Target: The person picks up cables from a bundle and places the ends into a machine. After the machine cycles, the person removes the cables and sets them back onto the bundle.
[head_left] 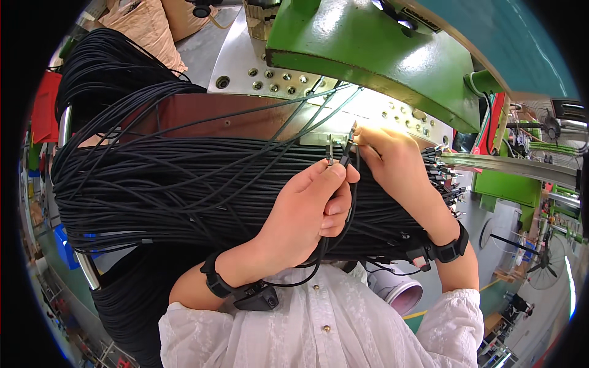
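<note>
Your left hand [316,199] pinches slim black cable ends [346,156] by the silver, hole-studded metal plate [236,67], probably to steady them in the light. Your right hand's [388,156] bent at them; can't tell what it's pinching, glare.

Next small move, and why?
I'd probably steady the left hand and straighten the black cable connector slightly with the right hand: the connector leans in the left hand's grip, and the right fingertips are right beside its metal tip. Glare obscures whether they touch it.
</note>
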`<state>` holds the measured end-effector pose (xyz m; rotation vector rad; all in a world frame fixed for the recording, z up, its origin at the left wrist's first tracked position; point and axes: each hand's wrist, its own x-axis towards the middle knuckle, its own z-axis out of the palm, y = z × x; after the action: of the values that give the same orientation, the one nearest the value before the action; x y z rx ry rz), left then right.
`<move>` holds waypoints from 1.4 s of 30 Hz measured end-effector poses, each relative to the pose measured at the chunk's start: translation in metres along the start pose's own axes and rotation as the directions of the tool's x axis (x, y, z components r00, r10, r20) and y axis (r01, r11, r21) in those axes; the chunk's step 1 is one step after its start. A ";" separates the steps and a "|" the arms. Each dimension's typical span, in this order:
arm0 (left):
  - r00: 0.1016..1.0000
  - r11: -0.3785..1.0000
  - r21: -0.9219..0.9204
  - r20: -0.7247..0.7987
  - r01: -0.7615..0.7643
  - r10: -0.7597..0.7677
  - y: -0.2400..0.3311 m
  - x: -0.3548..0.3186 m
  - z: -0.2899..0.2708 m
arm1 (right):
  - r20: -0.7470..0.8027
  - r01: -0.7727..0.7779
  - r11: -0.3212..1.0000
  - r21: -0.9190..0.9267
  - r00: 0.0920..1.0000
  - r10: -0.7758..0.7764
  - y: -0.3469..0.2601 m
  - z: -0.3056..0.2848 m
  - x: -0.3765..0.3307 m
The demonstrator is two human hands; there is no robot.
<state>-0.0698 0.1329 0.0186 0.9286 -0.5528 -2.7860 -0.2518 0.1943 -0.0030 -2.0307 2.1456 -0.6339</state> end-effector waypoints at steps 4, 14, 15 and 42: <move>0.990 0.995 0.018 0.099 0.099 -0.100 0.005 -0.001 0.009 | -0.184 0.253 0.963 -0.097 0.946 -0.267 0.001 -0.009 -0.010; 0.994 0.913 0.399 0.086 -0.090 0.060 0.008 -0.012 -0.004 | -0.089 -0.124 0.958 0.260 0.984 0.152 0.031 0.006 -0.025; 0.996 0.953 0.301 0.092 -0.029 0.002 0.005 -0.011 -0.005 | -0.073 -0.123 0.966 0.228 0.987 0.143 0.032 0.006 -0.024; 0.952 0.698 0.676 0.017 -0.236 0.305 0.100 0.107 0.013 | 0.281 -0.208 0.927 0.313 0.952 0.118 0.051 -0.033 -0.012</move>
<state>-0.1600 0.0170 0.0092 0.9732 -1.6088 -2.2496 -0.3104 0.2140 0.0050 -1.6334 1.8793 -0.6251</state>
